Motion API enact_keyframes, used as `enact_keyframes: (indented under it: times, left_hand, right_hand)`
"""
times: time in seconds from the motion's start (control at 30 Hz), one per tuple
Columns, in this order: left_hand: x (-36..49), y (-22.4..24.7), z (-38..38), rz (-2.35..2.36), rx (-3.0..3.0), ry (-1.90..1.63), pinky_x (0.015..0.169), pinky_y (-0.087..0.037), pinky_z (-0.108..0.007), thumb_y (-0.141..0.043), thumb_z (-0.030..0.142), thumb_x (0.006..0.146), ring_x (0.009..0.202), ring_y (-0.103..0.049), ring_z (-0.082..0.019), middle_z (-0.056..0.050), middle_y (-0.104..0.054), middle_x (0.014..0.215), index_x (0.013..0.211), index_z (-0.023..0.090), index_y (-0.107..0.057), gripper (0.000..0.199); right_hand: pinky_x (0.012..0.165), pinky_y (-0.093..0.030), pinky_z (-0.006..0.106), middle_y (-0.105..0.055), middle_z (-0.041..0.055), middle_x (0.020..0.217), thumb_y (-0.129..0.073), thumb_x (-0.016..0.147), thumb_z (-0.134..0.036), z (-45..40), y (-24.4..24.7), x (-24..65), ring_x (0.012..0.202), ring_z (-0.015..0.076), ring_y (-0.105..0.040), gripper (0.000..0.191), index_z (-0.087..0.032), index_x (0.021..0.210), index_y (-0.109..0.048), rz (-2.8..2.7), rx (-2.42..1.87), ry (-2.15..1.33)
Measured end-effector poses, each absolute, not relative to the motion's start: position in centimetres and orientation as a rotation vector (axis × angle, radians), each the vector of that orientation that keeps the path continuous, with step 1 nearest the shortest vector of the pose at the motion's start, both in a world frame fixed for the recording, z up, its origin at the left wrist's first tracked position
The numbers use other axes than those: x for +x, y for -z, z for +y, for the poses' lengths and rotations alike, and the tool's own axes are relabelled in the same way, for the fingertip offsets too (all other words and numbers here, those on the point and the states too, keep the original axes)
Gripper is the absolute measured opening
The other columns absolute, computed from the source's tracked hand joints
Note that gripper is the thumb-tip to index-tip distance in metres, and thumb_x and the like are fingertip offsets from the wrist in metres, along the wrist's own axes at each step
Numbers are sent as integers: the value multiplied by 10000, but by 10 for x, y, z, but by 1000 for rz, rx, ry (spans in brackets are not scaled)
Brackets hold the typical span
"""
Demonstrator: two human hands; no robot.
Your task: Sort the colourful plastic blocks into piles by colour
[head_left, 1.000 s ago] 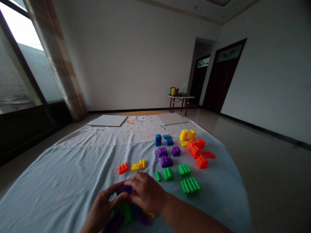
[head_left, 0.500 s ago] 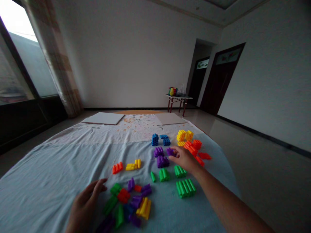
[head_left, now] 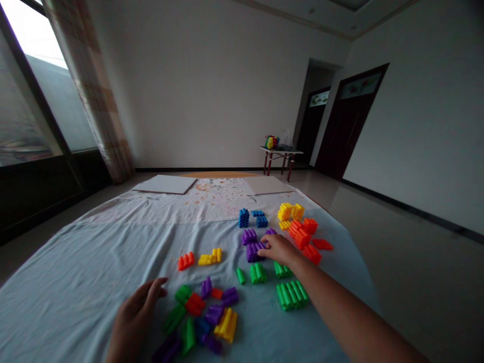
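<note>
My right hand reaches over the purple blocks, its thumb and fingertips at the right side of the nearer purple block; whether it grips that block cannot be made out. Another purple block lies just behind, and a further one shows beyond the fingers. My left hand rests at the lower left with fingers apart and nothing in it. Right of it lies a mixed pile with a green block, a red block, a purple block and a yellow block.
Blue blocks, yellow blocks, orange-red blocks and green blocks stand in colour groups on the cloth-covered table. Two flat boards lie at the far edge. A small table stands beyond.
My right hand has moved slightly nearer, from the purple block at the right, which is now away from the fingertips, to the nearer purple block. The view has shifted slightly.
</note>
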State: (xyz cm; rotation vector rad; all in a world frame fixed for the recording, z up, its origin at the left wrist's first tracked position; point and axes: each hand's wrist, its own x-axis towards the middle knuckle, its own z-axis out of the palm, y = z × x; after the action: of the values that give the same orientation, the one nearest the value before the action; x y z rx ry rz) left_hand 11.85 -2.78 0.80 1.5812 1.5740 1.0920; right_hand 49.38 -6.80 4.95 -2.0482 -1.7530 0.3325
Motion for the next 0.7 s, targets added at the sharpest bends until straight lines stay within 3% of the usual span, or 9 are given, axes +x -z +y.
enact_keyframes:
  times: [0.3,0.5,0.7]
  left_hand:
    - [121,-16,-32,1629,1591,-1161,760,-466,-321,-479,691,652,781,-621,-236,-24,-685,747,830,226,-682,538]
    - [116,-20,-36,1738,1594,-1188,677,-446,-295,-446,621,719,731,-604,-220,-39,-683,767,901,201,-670,509]
    - [106,-10,-31,1938,1794,-1049,720,-437,-304,-390,517,771,801,-605,-219,-67,-689,903,957,193,-667,464]
  right_hand:
    - [732,-483,305,-700,90,873,-555,839,-370,-79,-67,480,824,202,-644,307,-154,1031,-656,-1696,-1830,-235]
    - [742,-485,269,-684,61,908,-568,838,-255,-100,-76,409,778,154,-631,227,-169,1027,-659,-1929,-1453,-451]
    - [957,-416,315,-666,84,1065,-637,753,-189,-91,-50,356,1052,206,-573,311,-164,1063,-658,-2116,-1404,-475]
